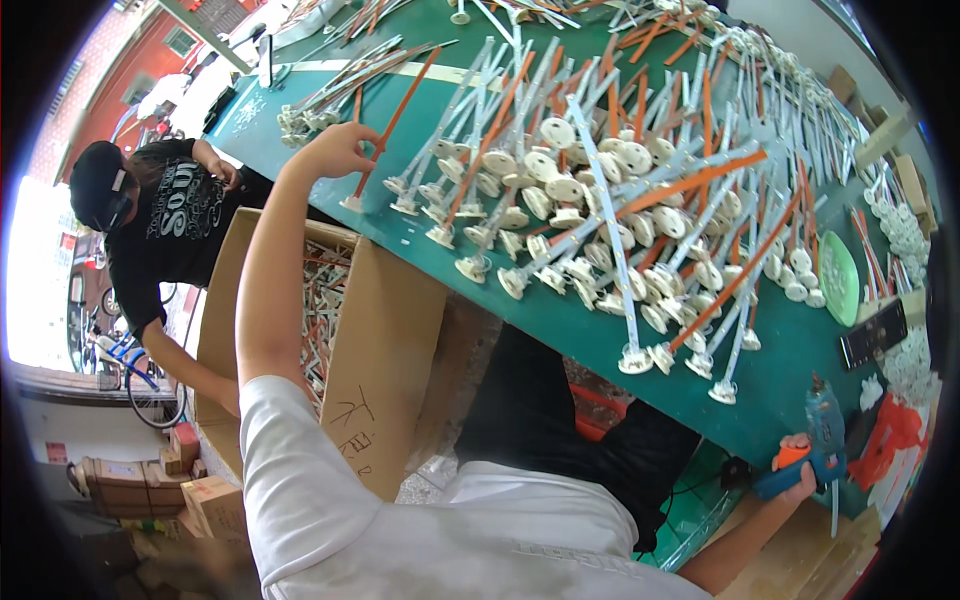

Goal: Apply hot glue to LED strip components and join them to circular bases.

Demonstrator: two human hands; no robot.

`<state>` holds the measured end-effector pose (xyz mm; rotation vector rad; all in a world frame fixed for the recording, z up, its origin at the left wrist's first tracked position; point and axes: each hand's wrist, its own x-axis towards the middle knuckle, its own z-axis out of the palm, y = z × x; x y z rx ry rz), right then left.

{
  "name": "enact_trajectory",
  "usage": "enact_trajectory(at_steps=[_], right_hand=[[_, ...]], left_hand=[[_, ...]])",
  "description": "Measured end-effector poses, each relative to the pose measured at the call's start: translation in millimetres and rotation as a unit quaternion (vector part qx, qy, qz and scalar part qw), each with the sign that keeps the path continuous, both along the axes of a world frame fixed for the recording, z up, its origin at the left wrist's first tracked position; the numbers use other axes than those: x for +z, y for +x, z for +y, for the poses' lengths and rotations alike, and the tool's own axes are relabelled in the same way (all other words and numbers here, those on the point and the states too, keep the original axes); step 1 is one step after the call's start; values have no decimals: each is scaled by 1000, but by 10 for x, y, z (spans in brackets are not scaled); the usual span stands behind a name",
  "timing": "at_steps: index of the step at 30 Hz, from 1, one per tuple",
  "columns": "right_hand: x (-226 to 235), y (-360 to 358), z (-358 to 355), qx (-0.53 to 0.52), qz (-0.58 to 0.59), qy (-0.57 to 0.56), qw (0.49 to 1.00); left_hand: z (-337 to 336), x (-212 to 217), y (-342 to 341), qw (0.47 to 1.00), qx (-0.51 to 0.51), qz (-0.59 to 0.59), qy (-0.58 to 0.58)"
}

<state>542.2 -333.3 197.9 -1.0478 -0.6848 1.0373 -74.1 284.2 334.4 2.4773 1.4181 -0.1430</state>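
Observation:
My left hand (345,152) reaches to the table's left part, fingers pinched around an orange strip (405,100) with a white disc base at its lower end. That base sits at the table's near edge. To its right spreads a dense pile of grey and orange strips with white round bases (630,160), many lying over one another. At the lower right my right hand (793,478) is wrapped around a blue glue gun (825,430) with an orange trigger. The gun's tip points up, and a pale stick hangs from its back end.
A cardboard box (375,370) full of strips stands against the green table (460,290). Beyond it a person in black (170,215) reaches toward the box. A green dish (838,278), a phone (873,333) and a red plastic bag (888,440) lie at the right.

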Motion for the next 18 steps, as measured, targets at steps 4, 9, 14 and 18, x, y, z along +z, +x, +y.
enact_trajectory(at_steps=[4,9,14,18], right_hand=[[-17,105,-36,29,33,-25,999],[74,101,-23,24,48,-67,996],[61,150,-59,-2,57,-69,996],[166,-57,-197,-57,63,-79,993]], left_hand=[[354,-211,59,995,-38,-84,-44],[549,-110,191,986,50,-153,-48],[1076,-382,-122,971,111,116,176],[1468,-780,-56,943,66,185,269]])
